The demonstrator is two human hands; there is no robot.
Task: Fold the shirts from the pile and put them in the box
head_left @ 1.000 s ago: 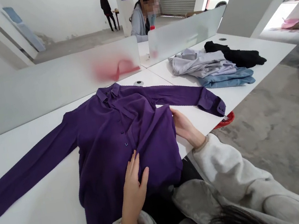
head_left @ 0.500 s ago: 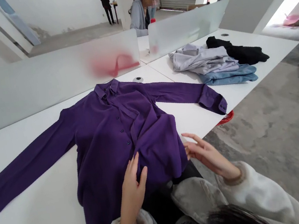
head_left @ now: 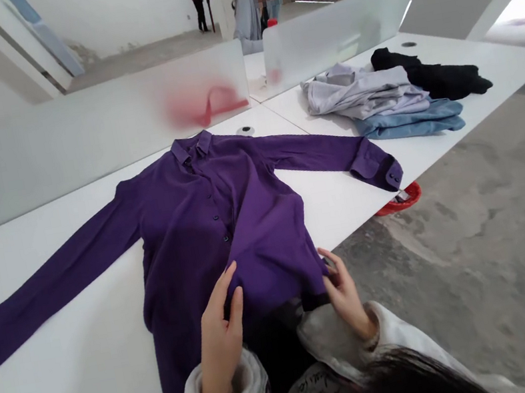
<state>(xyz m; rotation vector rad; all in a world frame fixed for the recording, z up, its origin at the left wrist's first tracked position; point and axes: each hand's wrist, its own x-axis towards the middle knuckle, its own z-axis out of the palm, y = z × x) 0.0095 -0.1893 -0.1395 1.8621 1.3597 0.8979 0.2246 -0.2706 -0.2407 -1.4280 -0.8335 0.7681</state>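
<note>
A purple button-up shirt point(head_left: 206, 220) lies face up on the white table point(head_left: 69, 366), sleeves spread left and right, its hem hanging over the near edge. My left hand point(head_left: 221, 339) rests on the lower front panel with fingers stretched out along the cloth. My right hand point(head_left: 343, 294) is at the shirt's lower right hem corner, fingers curled and pinching the fabric edge.
A pile of grey, blue and black clothes point(head_left: 392, 99) lies on the table at the right. Frosted dividers point(head_left: 93, 131) run along the table's far edge. A person point(head_left: 258, 0) sits behind them; another stands far back. A red basin point(head_left: 398, 201) sits on the concrete floor.
My right hand left the shirt's right side, swung down and back, and now grips the hem corner. The left hand slid slightly lower. The view tilted downward.
</note>
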